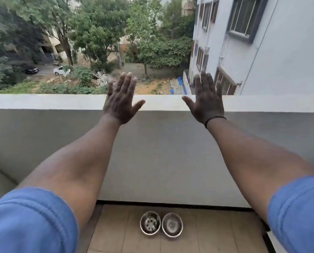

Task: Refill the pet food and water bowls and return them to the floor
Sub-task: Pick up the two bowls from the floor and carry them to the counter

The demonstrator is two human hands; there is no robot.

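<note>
Two round steel bowls stand side by side on the wooden-look floor at the bottom of the view, close to the balcony wall. The left bowl [150, 223] and the right bowl [172, 224] almost touch; what is inside them I cannot tell. My left hand [120, 101] and my right hand [206, 99] are stretched out in front of me at the height of the parapet top, backs toward me, fingers spread, holding nothing. Both hands are far above the bowls. Blue sleeves cover my upper arms.
A grey balcony wall with a pale flat parapet top [43, 101] runs across the view. Beyond it lie trees, parked cars and a white building [262, 52] at the right. A dark strip [170, 203] edges the floor where it meets the wall.
</note>
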